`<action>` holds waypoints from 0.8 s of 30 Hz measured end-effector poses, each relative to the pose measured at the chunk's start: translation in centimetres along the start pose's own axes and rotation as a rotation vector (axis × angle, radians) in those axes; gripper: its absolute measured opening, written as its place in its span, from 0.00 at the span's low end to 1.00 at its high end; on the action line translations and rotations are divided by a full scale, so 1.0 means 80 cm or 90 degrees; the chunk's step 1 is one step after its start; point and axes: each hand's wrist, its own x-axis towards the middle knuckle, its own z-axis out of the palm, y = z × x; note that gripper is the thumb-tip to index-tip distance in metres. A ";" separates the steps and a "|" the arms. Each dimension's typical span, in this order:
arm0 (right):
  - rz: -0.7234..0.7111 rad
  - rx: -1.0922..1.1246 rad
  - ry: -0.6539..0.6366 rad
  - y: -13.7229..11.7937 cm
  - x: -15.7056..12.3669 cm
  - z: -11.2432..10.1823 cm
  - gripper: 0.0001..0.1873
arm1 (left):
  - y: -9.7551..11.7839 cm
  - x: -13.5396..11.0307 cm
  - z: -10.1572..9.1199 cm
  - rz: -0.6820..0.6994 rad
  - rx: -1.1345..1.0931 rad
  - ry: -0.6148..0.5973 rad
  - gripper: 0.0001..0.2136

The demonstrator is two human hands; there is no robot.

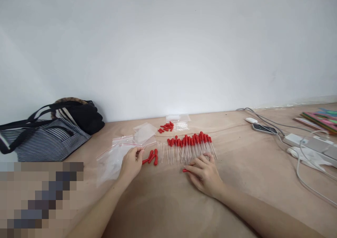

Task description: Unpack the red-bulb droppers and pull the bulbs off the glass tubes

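My right hand has its fingers curled low over the table, with the red rubber bulb of a dropper poking out past the thumb side; the rest of that piece is hidden. Just beyond it lies a row of clear droppers with red bulbs at their far ends. To the left of the row are several clear tubes without bulbs. My left hand is pinched closed beside a few loose red rubber bulbs. What its fingertips hold, if anything, is too small to make out.
Clear zip bags lie beside my left hand. Farther back are more red bulbs and a pack of clear tubes. A striped bag stands at left; a power strip, cables and a black device lie at right.
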 end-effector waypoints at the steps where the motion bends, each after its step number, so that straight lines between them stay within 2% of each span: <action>1: -0.006 -0.010 0.001 -0.002 0.005 0.004 0.13 | -0.003 0.001 -0.001 -0.011 0.000 -0.002 0.09; 6: -0.037 -0.051 -0.019 -0.016 0.044 0.035 0.15 | -0.004 -0.001 -0.001 -0.042 -0.006 -0.039 0.09; 11: -0.052 -0.037 -0.046 -0.026 0.058 0.061 0.12 | 0.018 0.008 0.004 -0.035 -0.003 -0.099 0.09; 19: -0.017 -0.029 -0.049 -0.021 0.039 0.047 0.09 | 0.080 0.030 0.049 0.003 0.112 -0.163 0.11; 24: -0.012 -0.039 -0.038 -0.017 0.036 0.040 0.09 | 0.090 0.030 0.062 0.018 0.174 -0.180 0.08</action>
